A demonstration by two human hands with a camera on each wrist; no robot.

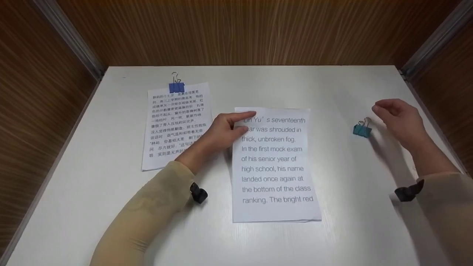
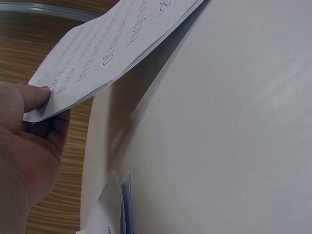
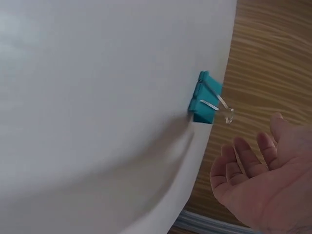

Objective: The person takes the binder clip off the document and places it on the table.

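My left hand (image 1: 221, 132) pinches the upper left corner of a thin stack of paper (image 1: 273, 166) printed in large English text. In the left wrist view, the thumb lies on top of the paper stack (image 2: 105, 53) and the fingers are beneath it; the stack's edge looks raised from the table there. A teal binder clip (image 1: 362, 130) with silver wire handles stands on the table to the right. My right hand (image 1: 401, 120) is just right of it, holding nothing. In the right wrist view, loosely bent fingers are apart from the binder clip (image 3: 207, 100).
On the left lies another paper stack (image 1: 177, 129) with Chinese text, partly behind my left forearm. A blue binder clip (image 1: 176, 87) grips its top edge. Wood-grain panels (image 1: 236, 33) border the white table (image 1: 343, 207) at the back and sides.
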